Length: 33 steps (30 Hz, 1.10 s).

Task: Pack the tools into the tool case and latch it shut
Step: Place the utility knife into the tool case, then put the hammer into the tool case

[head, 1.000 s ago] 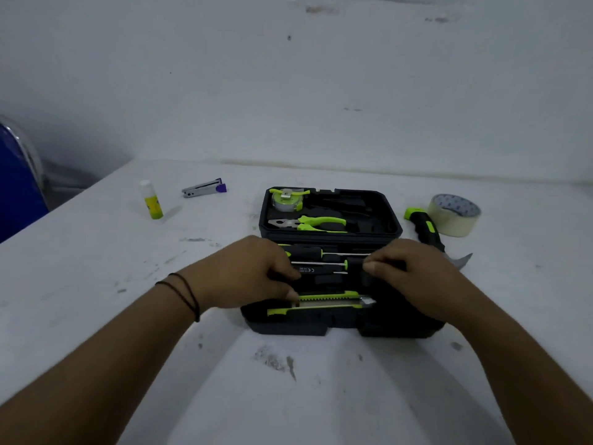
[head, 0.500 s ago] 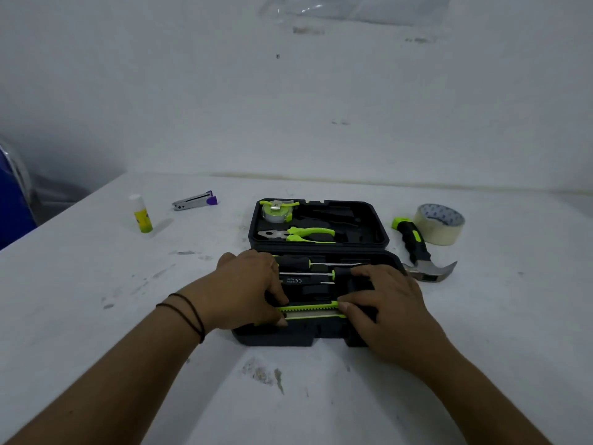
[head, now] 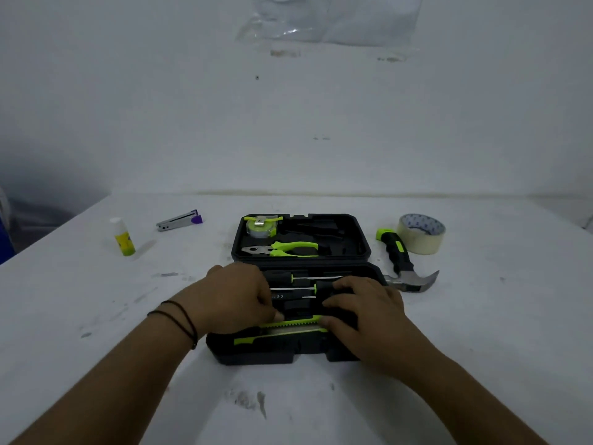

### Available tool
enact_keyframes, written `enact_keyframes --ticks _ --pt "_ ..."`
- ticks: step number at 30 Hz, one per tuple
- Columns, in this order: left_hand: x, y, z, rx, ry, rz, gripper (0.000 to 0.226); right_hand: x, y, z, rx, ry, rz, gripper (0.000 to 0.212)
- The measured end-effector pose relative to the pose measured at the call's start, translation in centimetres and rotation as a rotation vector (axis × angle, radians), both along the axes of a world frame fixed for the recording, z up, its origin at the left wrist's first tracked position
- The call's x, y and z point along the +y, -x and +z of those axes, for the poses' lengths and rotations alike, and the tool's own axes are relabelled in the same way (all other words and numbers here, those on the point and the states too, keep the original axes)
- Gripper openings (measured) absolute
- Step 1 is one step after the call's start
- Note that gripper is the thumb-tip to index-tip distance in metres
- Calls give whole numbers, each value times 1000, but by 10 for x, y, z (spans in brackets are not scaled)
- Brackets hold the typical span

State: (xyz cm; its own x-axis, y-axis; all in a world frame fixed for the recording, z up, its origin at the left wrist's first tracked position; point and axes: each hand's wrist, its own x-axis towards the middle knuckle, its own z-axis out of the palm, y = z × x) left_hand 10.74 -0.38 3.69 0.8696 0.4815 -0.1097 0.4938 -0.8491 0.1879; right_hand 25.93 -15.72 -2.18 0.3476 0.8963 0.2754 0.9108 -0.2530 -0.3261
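A black tool case [head: 362,240] lies open flat on the white table. Its far half holds a green tape measure [head: 260,227] and green-handled pliers [head: 284,249]. The near half [head: 256,356] holds black screwdrivers [head: 316,278] and a green utility knife [head: 293,326] along its front. My left hand [head: 234,297] rests on the near half, fingertips on the knife's left part. My right hand [head: 369,319] covers the right side, with its fingers on the knife's right end. A claw hammer [head: 401,261] with a black and green handle lies on the table right of the case.
A roll of pale tape [head: 421,234] stands behind the hammer. A glue stick [head: 123,237] stands upright at the left, with a small metal clipper with a purple end [head: 178,220] beyond it. A clear plastic sheet [head: 327,20] hangs on the wall.
My right hand has slid left from the case's right edge onto the knife's right end. The left hand has stayed put. The view has tilted up a little.
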Motion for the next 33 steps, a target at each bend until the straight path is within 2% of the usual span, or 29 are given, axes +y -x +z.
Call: enact_keyframes --ticks 2,5,9,12,17,22,27,33 --pt "-2 -10 -3 -200 -33 12 33 0 -7 5 12 15 11 31" --pt "-9 -34 -9 -500 9 -9 20 2 -22 16 60 -60 6 25" --pt "-12 -73 -21 -658 26 -49 19 -1 -49 30 43 -142 -146 18" --pt "-10 -89 -35 -648 31 -43 28 -6 -73 35 49 -145 -310 20" --pt "-6 -94 -60 -500 -16 -36 46 0 -102 32 54 -37 -480 23" --pt "-6 -93 -60 -512 -27 -31 46 13 -104 19 -60 29 -659 27" --pt "-5 -93 -62 -522 -14 -2 45 15 -104 -1 -56 74 -651 31" --pt "-6 -90 -61 -539 4 -13 41 15 -120 -11 80 28 -694 38"
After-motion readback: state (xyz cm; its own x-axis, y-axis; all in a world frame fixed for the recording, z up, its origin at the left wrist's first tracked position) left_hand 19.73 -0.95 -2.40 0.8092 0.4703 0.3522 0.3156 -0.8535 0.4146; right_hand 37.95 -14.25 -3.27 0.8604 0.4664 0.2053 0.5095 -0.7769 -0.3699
